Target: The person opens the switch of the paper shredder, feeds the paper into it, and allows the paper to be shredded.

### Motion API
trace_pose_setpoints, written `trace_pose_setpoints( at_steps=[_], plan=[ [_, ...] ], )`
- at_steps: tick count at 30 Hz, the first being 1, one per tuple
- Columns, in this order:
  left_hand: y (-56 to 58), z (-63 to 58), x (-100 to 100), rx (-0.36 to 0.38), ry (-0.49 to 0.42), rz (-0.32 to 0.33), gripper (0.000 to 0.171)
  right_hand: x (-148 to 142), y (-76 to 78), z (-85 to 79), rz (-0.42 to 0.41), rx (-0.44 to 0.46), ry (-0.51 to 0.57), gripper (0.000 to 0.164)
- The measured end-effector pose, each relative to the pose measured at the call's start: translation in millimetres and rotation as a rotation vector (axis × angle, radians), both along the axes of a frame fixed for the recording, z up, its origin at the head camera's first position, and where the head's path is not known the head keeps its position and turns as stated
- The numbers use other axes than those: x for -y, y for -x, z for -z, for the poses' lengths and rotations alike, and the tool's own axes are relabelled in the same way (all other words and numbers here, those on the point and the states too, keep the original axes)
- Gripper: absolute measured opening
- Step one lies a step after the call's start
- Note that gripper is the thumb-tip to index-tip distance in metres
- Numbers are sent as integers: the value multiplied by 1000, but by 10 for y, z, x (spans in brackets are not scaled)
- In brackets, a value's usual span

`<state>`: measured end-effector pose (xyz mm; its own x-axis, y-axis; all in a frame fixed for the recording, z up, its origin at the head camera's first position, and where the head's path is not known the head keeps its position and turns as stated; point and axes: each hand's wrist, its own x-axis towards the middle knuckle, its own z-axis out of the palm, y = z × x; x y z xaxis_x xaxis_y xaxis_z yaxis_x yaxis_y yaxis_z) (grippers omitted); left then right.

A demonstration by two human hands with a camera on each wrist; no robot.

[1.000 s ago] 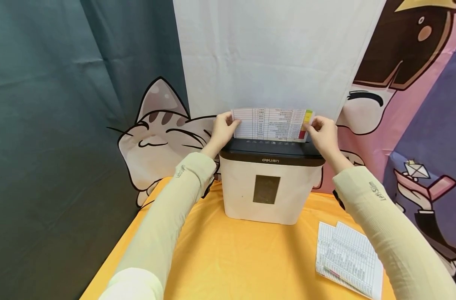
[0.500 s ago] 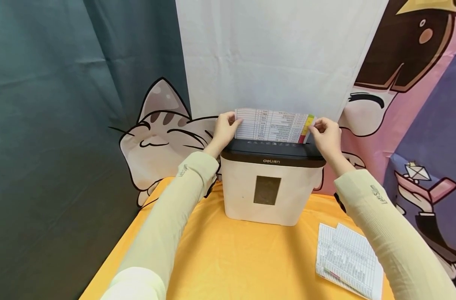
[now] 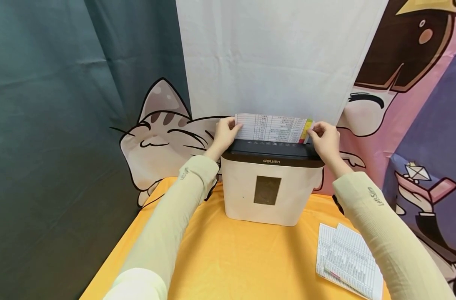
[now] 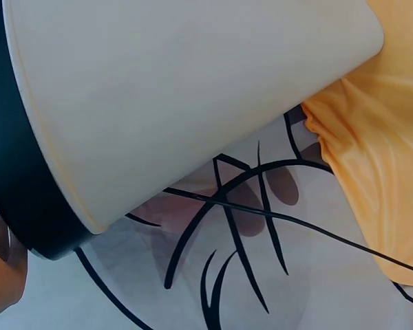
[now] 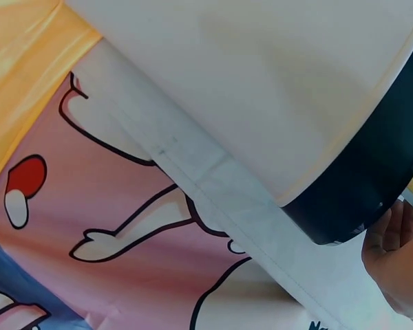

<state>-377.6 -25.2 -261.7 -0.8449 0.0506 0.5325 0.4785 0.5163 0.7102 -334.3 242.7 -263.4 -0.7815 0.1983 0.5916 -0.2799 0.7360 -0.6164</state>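
- Head view bright, evenly lit; soft shadows streak the cloth (image 3: 243, 258).
- Left sleeve (image 3: 169, 221) nearly blown out to white at its near end.
- Curtain (image 3: 51, 146) dim, darkest low down.
- Print on the sheet (image 3: 271, 128) too soft to read.
- Wrist views dimmer and cooler, faint shadow on the box (image 5: 213, 82).

Sheet (image 3: 270, 128) matt paper; machine (image 3: 269, 170) smooth plastic; tablecloth (image 3: 231, 258) creased fabric.

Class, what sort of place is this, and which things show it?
Probably a makeshift indoor work corner: cartoon-printed fabric hangs behind, orange cloth lies beneath, and a deli-branded machine has a printed sheet standing at its top.
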Motion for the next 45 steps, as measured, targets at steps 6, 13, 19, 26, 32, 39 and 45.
trace_pose_setpoints(
  at_steps=[6, 13, 19, 26, 32, 39, 45],
  plan=[
    [9, 57, 9, 3, 3, 2, 18, 13, -16, 34, -15, 19, -10, 16],
    [1, 136, 14, 11, 30, -17, 22, -7, -14, 155, -29, 36, -40, 15],
    [7, 190, 10, 11, 41, -18, 24, -4, -33, 215, -32, 41, -43, 11],
    [9, 194, 0, 17, 37, -9, 14, 18, -41, 216, -60, 55, -61, 14],
    [-11, 183, -5, 17, 29, -5, 13, 21, -41, 206, -80, 49, -68, 16],
    [9, 183, -11, 16, 29, 2, 12, 29, -37, 190, -78, 36, -73, 15],
    [16, 178, -2, 5, 27, 3, 13, 28, -30, 174, -81, 40, -73, 16]
  ],
)
